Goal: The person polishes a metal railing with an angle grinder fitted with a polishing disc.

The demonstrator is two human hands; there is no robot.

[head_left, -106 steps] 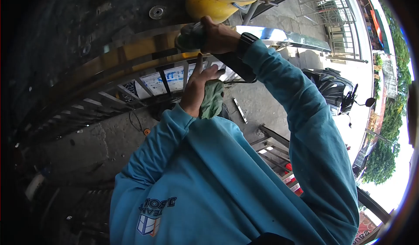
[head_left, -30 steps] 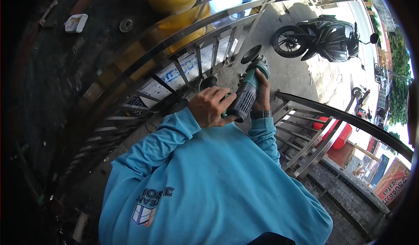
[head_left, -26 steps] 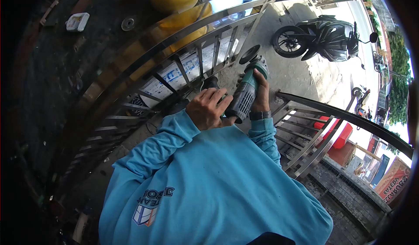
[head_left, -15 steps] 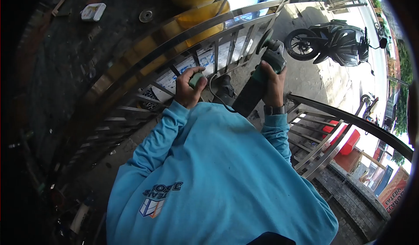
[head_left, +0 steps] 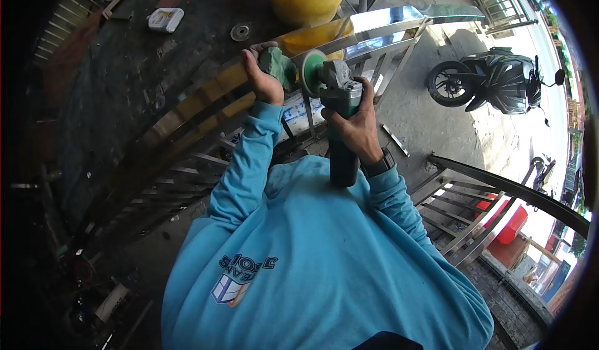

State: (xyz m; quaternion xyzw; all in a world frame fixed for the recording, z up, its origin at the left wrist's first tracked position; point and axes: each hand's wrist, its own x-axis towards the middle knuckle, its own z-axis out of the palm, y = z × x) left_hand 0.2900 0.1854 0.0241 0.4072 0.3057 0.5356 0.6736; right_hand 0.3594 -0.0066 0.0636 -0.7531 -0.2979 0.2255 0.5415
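Our right hand (head_left: 360, 128) grips the angle grinder (head_left: 345, 102), its disc (head_left: 310, 72) now raised into apparent contact with the green block (head_left: 278, 68) our left hand (head_left: 265, 83) clasps.

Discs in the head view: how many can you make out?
2: a green-faced disc on the angle grinder in the right hand, and a grey disc lying near the yellow bucket. More may be hidden from view.

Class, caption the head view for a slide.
Left hand holds a green lump near the grinder in the right hand.
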